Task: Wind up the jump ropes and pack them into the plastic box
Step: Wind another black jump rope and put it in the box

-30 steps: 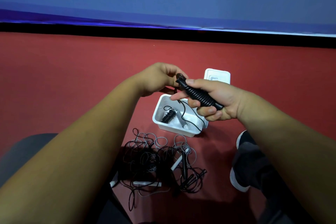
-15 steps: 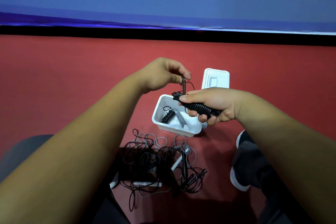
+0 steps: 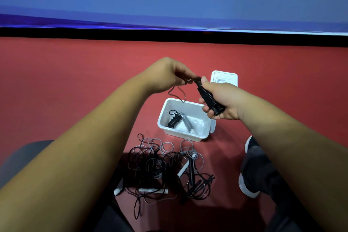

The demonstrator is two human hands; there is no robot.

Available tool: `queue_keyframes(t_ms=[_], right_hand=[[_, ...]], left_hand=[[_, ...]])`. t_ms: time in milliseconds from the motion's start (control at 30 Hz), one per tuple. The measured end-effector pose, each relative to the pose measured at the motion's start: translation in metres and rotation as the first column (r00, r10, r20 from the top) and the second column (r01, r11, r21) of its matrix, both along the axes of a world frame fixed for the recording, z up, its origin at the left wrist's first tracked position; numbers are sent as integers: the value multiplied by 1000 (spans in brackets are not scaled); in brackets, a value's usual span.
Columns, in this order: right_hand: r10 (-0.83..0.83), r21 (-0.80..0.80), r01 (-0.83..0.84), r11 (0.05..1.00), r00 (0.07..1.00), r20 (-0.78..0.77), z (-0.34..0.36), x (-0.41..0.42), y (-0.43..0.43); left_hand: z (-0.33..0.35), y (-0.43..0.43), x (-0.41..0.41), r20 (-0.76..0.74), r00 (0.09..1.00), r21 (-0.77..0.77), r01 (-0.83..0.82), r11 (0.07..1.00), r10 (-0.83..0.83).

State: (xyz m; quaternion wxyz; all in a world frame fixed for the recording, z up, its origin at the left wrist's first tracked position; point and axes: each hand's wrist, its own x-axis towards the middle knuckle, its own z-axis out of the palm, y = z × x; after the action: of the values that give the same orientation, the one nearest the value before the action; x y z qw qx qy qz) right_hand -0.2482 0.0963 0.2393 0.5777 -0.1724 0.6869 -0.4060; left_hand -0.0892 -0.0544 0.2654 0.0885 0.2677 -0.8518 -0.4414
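My right hand (image 3: 224, 100) grips a black wound jump rope bundle (image 3: 208, 98) above the white plastic box (image 3: 165, 118). My left hand (image 3: 167, 75) pinches the rope's loose end (image 3: 178, 92) at the bundle's top, and a short loop hangs down over the box. Inside the box lie a black wound rope (image 3: 174, 120) and a grey wound rope (image 3: 186, 123). On the red floor in front of the box sits a tangled pile of black and grey ropes (image 3: 162, 165) with white handles.
The box lid (image 3: 224, 78) lies on the floor just behind the box. A dark shoe (image 3: 252, 167) rests at the right of the pile and a dark-clothed knee (image 3: 24, 154) at the left. A blue banner wall (image 3: 169, 2) closes off the far side.
My right hand has tilted the bundle more upright and lifted it. My left hand has brought the rope end down to the bundle's top, leaving a short loop hanging.
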Motion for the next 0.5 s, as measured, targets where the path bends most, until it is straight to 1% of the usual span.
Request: queue_keyframes(t_ms=[100, 133, 233, 300, 367, 500], right_hand=[[-68, -11, 69, 998, 995, 76, -2, 0, -2], [-83, -23, 86, 996, 991, 101, -3, 0, -3], [-108, -71, 122, 990, 979, 175, -1, 1, -4], [-101, -96, 123, 988, 973, 209, 2, 2, -3], [-92, -106, 119, 987, 969, 229, 4, 3, -2], [-81, -114, 110, 987, 969, 232, 9, 2, -1]], left_hand=[[-4, 5, -4, 45, 998, 91, -55, 994, 51], [-6, 6, -5, 62, 996, 87, -76, 993, 71], [-10, 7, -8, 91, 989, 11, -114, 993, 113], [-12, 6, -9, 93, 988, 4, -125, 992, 124], [-13, 6, -9, 93, 989, 3, -114, 993, 114], [-11, 9, -7, 128, 989, -45, -61, 997, 67]])
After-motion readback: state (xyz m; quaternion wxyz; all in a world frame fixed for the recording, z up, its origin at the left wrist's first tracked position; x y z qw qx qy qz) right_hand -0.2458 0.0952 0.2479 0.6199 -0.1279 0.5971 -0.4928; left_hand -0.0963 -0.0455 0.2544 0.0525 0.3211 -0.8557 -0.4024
